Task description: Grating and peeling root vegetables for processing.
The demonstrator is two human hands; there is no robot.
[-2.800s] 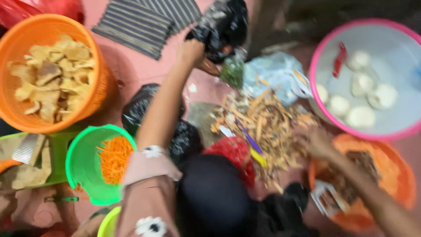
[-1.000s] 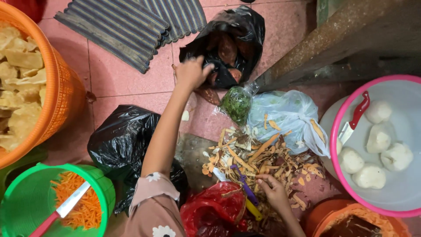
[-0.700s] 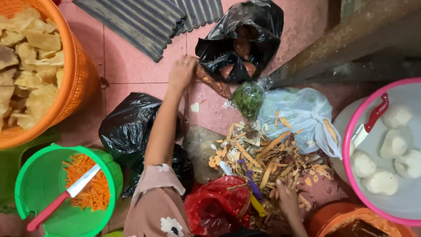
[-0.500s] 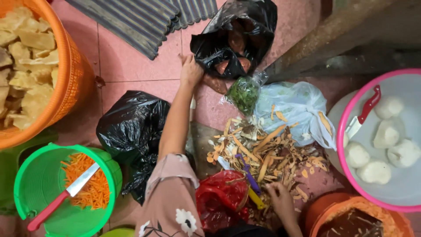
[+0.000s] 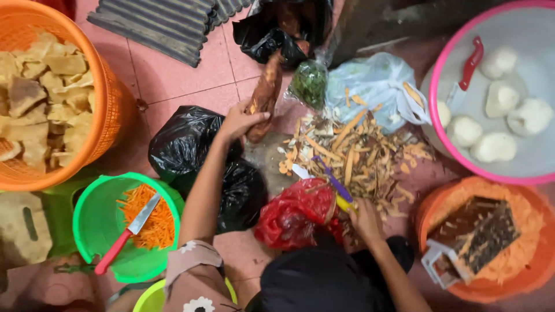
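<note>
My left hand (image 5: pixel 238 122) grips the lower end of a long brown unpeeled root (image 5: pixel 264 93), which reaches up toward the open black bag (image 5: pixel 281 24) at the top. My right hand (image 5: pixel 364 221) rests low by a red plastic bag (image 5: pixel 293 212), fingers closed around the yellow end of a purple-handled peeler (image 5: pixel 334 184). The peeler lies over a heap of orange-brown peelings (image 5: pixel 354 151) on the pink tiled floor.
An orange basket of pale slices (image 5: pixel 110 110) is at the left. A green bowl (image 5: pixel 92 222) holds shredded orange strips and a red-handled knife (image 5: pixel 128 232). At right are a pink basin (image 5: pixel 445 153) of white peeled pieces and an orange tub (image 5: pixel 523 277) with a grater (image 5: pixel 471 240). A black bag (image 5: pixel 193 147) sits in the middle.
My left hand has come back from the open black bag at the top, drawing a long brown root out with it. My right hand stays by the peelings.
</note>
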